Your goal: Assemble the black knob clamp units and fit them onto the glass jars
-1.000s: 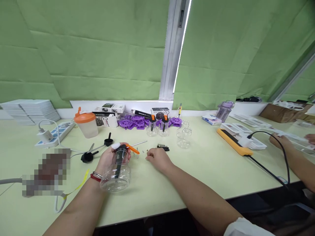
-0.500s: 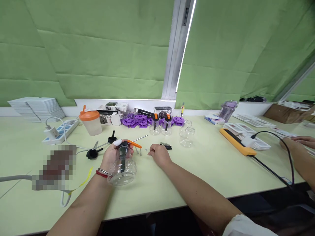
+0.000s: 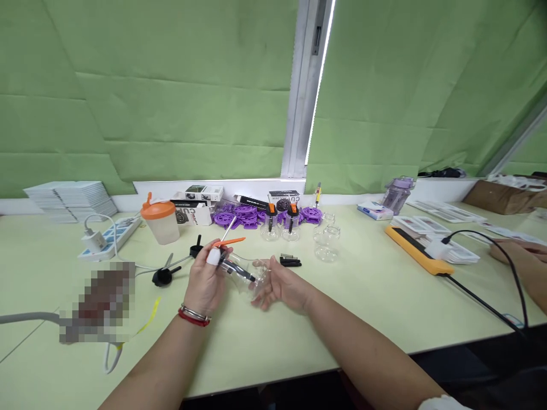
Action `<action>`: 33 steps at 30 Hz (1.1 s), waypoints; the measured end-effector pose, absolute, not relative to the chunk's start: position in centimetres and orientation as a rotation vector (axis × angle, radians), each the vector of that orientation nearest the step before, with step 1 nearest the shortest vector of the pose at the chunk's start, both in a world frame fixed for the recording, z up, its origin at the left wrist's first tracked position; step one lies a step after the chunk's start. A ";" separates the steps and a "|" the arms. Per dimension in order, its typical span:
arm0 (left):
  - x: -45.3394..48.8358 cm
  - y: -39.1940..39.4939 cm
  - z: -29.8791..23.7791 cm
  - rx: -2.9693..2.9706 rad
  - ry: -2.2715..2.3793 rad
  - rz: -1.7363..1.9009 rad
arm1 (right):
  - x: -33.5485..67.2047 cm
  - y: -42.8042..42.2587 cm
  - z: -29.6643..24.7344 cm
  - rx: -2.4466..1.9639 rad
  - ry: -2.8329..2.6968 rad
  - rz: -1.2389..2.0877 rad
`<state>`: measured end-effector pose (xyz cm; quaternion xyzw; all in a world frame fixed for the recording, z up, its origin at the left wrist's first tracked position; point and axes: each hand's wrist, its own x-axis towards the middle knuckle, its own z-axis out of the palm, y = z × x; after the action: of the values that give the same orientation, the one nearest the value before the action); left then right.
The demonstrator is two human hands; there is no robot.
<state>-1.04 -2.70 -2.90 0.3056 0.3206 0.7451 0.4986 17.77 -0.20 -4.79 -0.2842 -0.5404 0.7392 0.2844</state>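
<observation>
A clear bottle (image 3: 255,288) with a black tube inside and an orange lever (image 3: 234,241) on its top lies tilted between my hands. My left hand (image 3: 204,285) is closed around its neck end, a white cover on one finger. My right hand (image 3: 287,283) grips the rounded base, fingers partly hidden behind the clear wall. A thin metal rod (image 3: 229,228) shows behind my left hand. Beyond my right hand lie black parts (image 3: 290,262) with a spring. Black caps (image 3: 162,277) with spouts lie to the left.
Two similar bottles (image 3: 291,226) stand upright at the back, beside clear jars (image 3: 327,250) and purple parts (image 3: 245,215). An orange-lidded cup (image 3: 161,228) and a power strip (image 3: 115,239) are at left. At right are an orange power strip (image 3: 419,251) and another person's hand (image 3: 519,253).
The bottle has tipped from upright to nearly lying, its base swung right. My right hand has left the table near the small screws and taken hold of the base.
</observation>
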 end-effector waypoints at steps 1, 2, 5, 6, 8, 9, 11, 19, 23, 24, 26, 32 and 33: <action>-0.9 -2.7 -3.0 0.767 0.775 1.808 | 17.8 -0.6 -4.4 -0.733 -1.404 2.050; -0.8 -2.7 -3.0 0.792 0.783 1.795 | 17.9 -0.8 -4.1 -0.742 -1.368 2.060; -0.8 -2.6 -3.3 0.884 0.860 1.729 | 18.2 -0.5 -3.5 -0.885 -1.314 1.948; -0.9 -2.7 -3.4 0.936 0.908 1.701 | 18.4 -0.3 -3.4 -0.927 -1.326 1.915; -1.0 -2.8 -3.7 1.037 1.023 1.634 | 18.7 0.2 -3.2 -0.980 -1.394 1.856; -1.0 -2.8 -3.8 1.072 1.085 1.605 | 18.8 0.3 -3.2 -0.992 -1.440 1.818; -1.0 -3.0 -3.8 1.121 1.204 1.559 | 19.0 0.3 -3.1 -0.995 -1.522 1.721; -0.2 -3.2 -2.9 1.181 1.490 1.340 | 20.9 -1.6 -3.0 -0.778 -2.078 0.895; 0.0 -3.3 -3.2 1.167 1.511 1.387 | 21.3 -1.9 -3.1 -0.769 -2.000 0.903; 0.0 -3.4 -3.4 1.176 1.521 1.411 | 21.1 -1.9 -3.2 -0.841 -1.891 1.050; 0.0 -3.3 -3.8 1.219 1.538 1.451 | 20.6 -1.8 -3.3 -0.995 -1.655 1.448; -0.5 -3.0 -4.4 1.300 1.498 1.430 | 20.9 -2.8 -3.0 -0.883 -1.752 1.336; -0.6 -3.0 -4.4 1.283 1.484 1.412 | 21.1 -3.0 -2.9 -0.797 -1.863 1.154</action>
<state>-0.57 -3.00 -4.37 0.4965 0.5741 0.5462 0.3543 21.15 -3.03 -2.93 -0.3141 -0.7345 0.4547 0.3939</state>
